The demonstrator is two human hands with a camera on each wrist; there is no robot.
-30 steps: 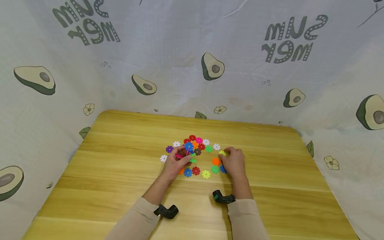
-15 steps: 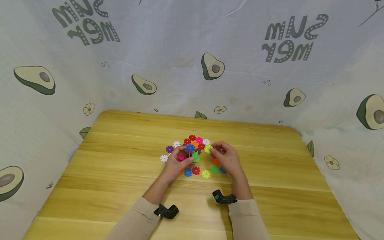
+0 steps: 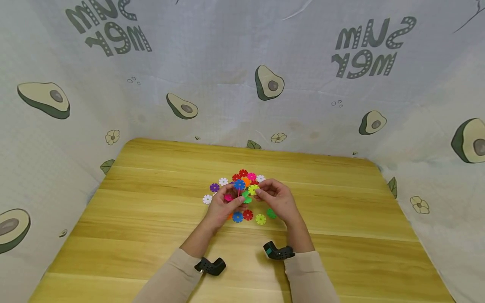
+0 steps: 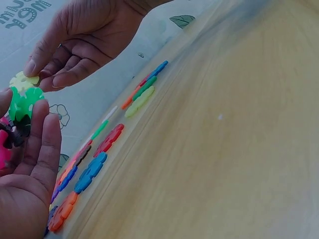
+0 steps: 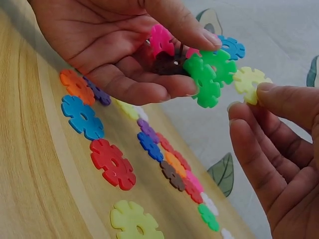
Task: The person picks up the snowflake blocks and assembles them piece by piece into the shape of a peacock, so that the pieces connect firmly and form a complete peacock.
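While left hand point(image 3: 221, 207) grips joined discs point(image 5: 210, 72), right hand point(image 3: 281, 201) pinches yellow disc point(image 5: 244, 80) just beside.

Yellow disc point(image 5: 242, 81): notched rim, centre hole; I see the right hand point(image 5: 286, 149) pinching it, upper right of my right-wrist view.
Joined cluster point(image 5: 222, 69): notched green, pink, brown and blue discs set at angles; I see the left hand point(image 5: 104, 57) holding it, upper middle there.

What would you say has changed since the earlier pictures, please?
The right hand has brought a pinched yellow disc leftward, close to the joined discs in the left hand. The left hand kept its hold; the loose discs still visible stayed put.
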